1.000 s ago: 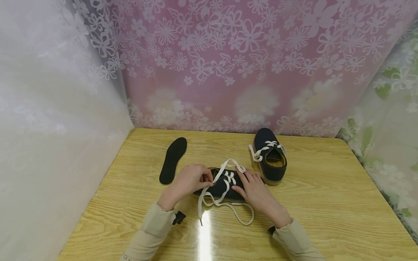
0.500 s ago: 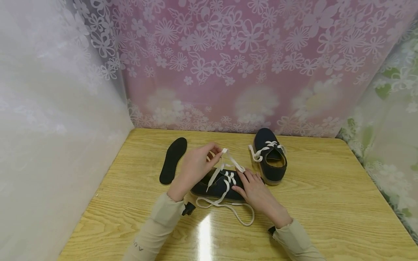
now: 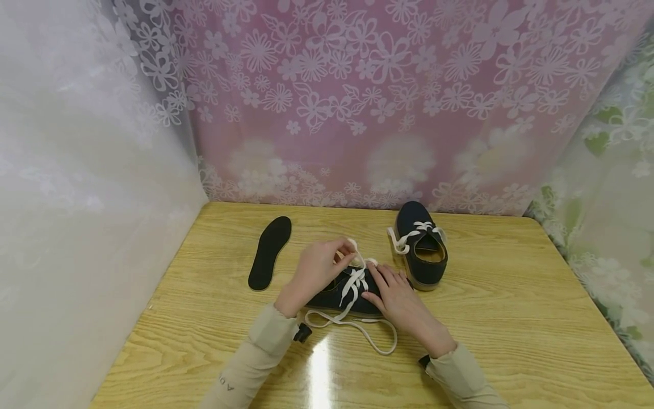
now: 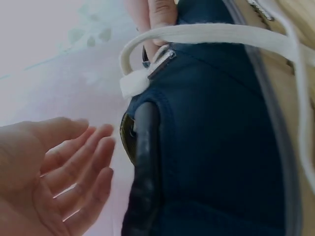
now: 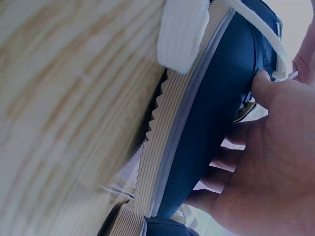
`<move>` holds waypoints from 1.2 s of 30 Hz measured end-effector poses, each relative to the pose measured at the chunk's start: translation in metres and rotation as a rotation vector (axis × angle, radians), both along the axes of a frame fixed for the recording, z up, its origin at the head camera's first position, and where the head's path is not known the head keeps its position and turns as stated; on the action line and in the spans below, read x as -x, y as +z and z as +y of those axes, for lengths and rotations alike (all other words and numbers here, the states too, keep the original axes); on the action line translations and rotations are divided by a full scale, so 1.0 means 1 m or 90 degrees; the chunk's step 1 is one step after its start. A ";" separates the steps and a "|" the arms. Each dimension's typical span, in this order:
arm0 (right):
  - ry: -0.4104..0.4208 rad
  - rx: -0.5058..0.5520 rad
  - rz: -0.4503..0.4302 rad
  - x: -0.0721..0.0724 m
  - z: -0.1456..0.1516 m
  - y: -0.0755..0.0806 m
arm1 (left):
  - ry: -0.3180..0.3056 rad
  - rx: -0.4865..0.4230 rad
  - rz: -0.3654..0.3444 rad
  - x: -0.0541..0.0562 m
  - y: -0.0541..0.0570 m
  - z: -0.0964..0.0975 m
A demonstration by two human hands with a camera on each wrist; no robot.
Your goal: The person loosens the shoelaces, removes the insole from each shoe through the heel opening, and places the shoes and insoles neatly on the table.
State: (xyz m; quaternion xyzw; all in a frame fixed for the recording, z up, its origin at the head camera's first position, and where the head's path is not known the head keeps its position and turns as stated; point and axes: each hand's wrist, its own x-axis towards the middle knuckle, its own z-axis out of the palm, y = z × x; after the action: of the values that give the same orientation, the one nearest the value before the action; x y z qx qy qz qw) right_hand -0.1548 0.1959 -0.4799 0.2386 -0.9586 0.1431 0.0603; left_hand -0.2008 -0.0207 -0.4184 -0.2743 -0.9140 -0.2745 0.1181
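Note:
A dark navy lace-up shoe [image 3: 327, 299] lies sideways on the table, its toe to the right. My right hand [image 3: 401, 298] holds the toe part, thumb on the near side and fingers over the top; in the right wrist view some fingertips are hidden behind the upper. Above the shoe's opening, my left hand [image 3: 315, 272] is raised, a white shoelace near its fingertips. In the left wrist view the left hand's fingers [image 4: 74, 177] are spread, with no lace between them. The shoelace [image 4: 211, 33] crosses the upper there. More lace loops in front of the shoe.
A black insole [image 3: 269, 253] lies at the back left. The other shoe [image 3: 413, 218], laced in white, stands at the back right, toe away. A wooden table [image 3: 204, 341] carries everything, with flowered curtains [image 3: 317, 113] behind and white sheeting at the left.
The left hand lifted the white lace up from the near side, then lowered slightly rightward; the lace end now hangs across the shoe's eyelets. The right hand has stayed on the toe.

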 end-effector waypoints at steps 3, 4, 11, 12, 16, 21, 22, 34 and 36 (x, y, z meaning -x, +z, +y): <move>0.003 -0.001 0.001 0.000 0.001 0.000 | -0.025 0.039 -0.035 -0.004 -0.003 -0.005; 0.003 -0.001 0.001 0.000 0.001 0.000 | -0.035 0.054 -0.040 -0.006 -0.004 -0.007; 0.002 0.000 0.000 0.000 0.000 0.001 | -0.106 0.091 -0.031 -0.013 -0.010 -0.015; 0.003 -0.001 0.000 -0.001 0.000 0.001 | -0.111 0.086 -0.027 -0.013 -0.011 -0.014; 0.003 0.001 -0.001 -0.001 0.000 0.002 | -0.116 0.083 -0.020 -0.012 -0.012 -0.012; 0.001 0.000 0.000 0.000 0.000 0.001 | -0.075 0.052 0.011 -0.005 -0.007 -0.007; 0.002 0.000 0.001 0.000 0.000 0.000 | -0.060 0.033 0.023 -0.004 -0.005 -0.006; 0.005 0.004 0.002 0.000 0.000 0.000 | 0.017 -0.050 0.099 0.010 0.003 0.006; 0.005 0.003 0.002 0.000 0.001 0.000 | 0.018 -0.039 0.092 0.011 0.001 0.007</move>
State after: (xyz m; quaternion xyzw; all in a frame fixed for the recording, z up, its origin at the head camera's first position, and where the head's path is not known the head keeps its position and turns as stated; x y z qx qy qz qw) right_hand -0.1543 0.1965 -0.4800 0.2421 -0.9573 0.1454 0.0619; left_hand -0.2123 -0.0139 -0.4174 -0.2764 -0.8983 -0.2799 0.1956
